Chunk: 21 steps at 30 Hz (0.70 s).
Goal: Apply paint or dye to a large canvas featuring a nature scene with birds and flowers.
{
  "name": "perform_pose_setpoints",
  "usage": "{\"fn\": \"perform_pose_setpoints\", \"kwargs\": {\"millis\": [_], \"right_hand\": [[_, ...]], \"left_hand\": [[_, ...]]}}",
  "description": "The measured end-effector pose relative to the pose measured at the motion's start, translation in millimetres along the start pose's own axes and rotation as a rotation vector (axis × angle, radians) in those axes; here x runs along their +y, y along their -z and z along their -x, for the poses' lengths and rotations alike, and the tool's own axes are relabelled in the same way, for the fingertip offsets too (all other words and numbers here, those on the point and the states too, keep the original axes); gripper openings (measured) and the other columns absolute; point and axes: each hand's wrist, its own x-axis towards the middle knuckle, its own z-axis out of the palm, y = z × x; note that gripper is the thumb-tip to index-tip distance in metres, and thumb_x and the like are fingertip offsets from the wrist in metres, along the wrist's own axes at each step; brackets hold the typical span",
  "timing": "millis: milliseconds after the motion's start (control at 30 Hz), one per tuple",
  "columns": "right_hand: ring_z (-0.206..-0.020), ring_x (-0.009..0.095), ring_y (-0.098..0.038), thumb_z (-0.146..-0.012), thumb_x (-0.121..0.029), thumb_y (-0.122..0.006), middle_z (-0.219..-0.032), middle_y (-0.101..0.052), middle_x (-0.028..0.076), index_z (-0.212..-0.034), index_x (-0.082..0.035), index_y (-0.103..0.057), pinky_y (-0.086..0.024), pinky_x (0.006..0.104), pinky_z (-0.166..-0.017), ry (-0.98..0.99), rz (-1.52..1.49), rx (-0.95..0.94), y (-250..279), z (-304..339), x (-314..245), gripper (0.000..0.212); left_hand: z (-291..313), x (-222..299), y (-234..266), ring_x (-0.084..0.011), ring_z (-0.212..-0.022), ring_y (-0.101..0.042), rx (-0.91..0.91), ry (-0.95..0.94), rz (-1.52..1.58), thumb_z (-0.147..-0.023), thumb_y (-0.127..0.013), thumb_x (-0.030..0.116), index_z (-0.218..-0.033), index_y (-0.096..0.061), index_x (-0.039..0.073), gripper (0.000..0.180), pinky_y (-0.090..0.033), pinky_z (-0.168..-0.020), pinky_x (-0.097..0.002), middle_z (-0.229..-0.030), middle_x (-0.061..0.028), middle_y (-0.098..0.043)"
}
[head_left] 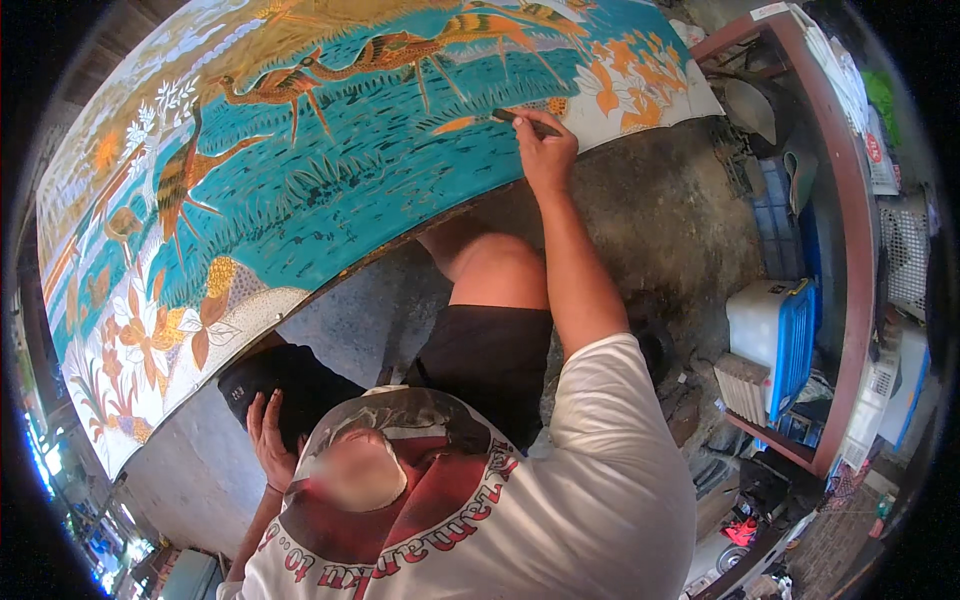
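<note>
- right hand point(545, 150) is stretched out ahead, fingers pinched tight around a thin dark brush point(520, 120), the tip of it touching the cloth.
- the brush sits at the far lower edge of the big painted cloth point(330, 180), right where the turquoise water meets a white border of orange leaves.
- long-legged orange birds stride across the turquoise, with grass strokes under them; more orange flowers run down the left border.
- left hand point(268, 430) is down low, fingers loosely spread and lying flat on the black shorts point(480, 360) over the left thigh, holding nothing.
- white shirt point(600, 480) with red lettering fills the bottom of the view.
- off to the right, a reddish-brown shelf frame point(850, 280) holds a white box with a blue lid point(775, 335) standing on its side, and a blue crate point(775, 215) above it.
- further right there is a white basket point(905, 255) with holes; the labels there are too small to make out.
- grey concrete floor point(650, 220) under the cloth.
</note>
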Motion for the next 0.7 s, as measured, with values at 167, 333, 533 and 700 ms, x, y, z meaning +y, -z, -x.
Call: {"fn": "perform_pose_setpoints", "kwargs": {"millis": [167,333,533,700], "right_hand": [[-0.069,0.012,-0.063,-0.087,-0.008,-0.071,-0.081,-0.072,0.004,-0.094,-0.002,-0.074,-0.049,0.0272,-0.062,-0.085,0.036,-0.099,1.1,1.8,-4.2,0.010],[-0.074,0.014,-0.064,-0.092,-0.014,-0.065,-0.091,-0.071,0.010,-0.102,0.000,-0.071,-0.052,0.0290,-0.062,-0.173,-0.293,0.005,14.1,26.6,-34.5,0.018],[-0.075,0.018,-0.066,-0.095,-0.020,-0.060,-0.096,-0.070,0.015,-0.114,-0.001,-0.065,-0.057,0.0329,-0.064,-0.389,-0.631,0.243,96.5,94.3,-45.0,0.027],[-0.067,0.021,-0.067,-0.093,-0.021,-0.066,-0.093,-0.070,0.020,-0.112,0.003,-0.059,-0.058,0.0330,-0.057,-0.504,-0.282,0.639,226.4,156.9,-12.3,0.031]], "left_hand": [[-1.4,3.9,2.0,-0.0406,-0.137,-0.039,-0.019,0.008,-0.009,-0.078,-0.067,0.021,-0.142,-0.047,0.004,0.069,-0.027,-0.115,-0.0500,-0.142,-0.0153,-0.051],[-0.8,9.6,2.2,-0.0406,-0.137,-0.039,0.004,-0.001,0.016,-0.080,-0.065,0.022,-0.143,-0.046,0.004,0.068,-0.027,-0.115,-0.0491,-0.141,-0.0150,-0.053],[3.4,8.9,1.5,-0.0398,-0.137,-0.039,0.012,0.032,0.028,-0.079,-0.070,0.027,-0.142,-0.045,0.003,0.072,-0.028,-0.115,-0.0487,-0.142,-0.0145,-0.053],[3.1,0.2,-3.3,-0.0388,-0.137,-0.039,0.017,-0.080,0.047,-0.079,-0.071,0.028,-0.142,-0.046,0.003,0.072,-0.028,-0.115,-0.0482,-0.141,-0.0138,-0.053]]}}
